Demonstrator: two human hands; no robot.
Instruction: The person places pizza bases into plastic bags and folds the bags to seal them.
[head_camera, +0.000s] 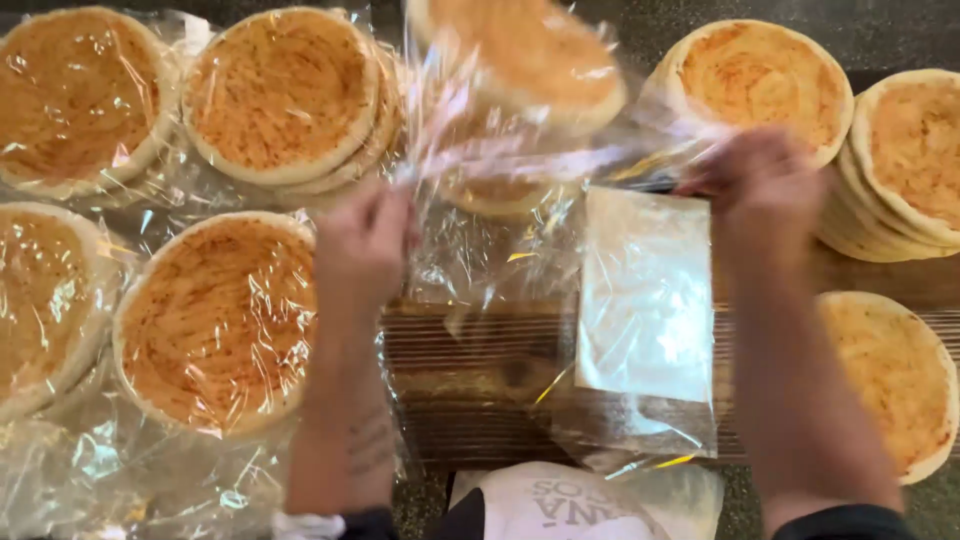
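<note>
My left hand (362, 245) and right hand (762, 190) each pinch the mouth of a clear plastic bag (645, 300), stretching it over the wooden surface (470, 380). Blurred flatbreads (525, 50) sit inside it toward the far edge; wrapped stacks (215, 320) crowd the left edge.

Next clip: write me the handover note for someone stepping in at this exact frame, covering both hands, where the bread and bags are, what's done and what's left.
Left hand: gripping the left side of the clear plastic bag.
Right hand: gripping its right side; the bag is stretched between them over the wooden board.
Flatbread stack: blurred, at the bag's far end; whether it is inside is unclear.
Done: bagged stacks lie on the left.
Left: unbagged stacks on the right.
</note>
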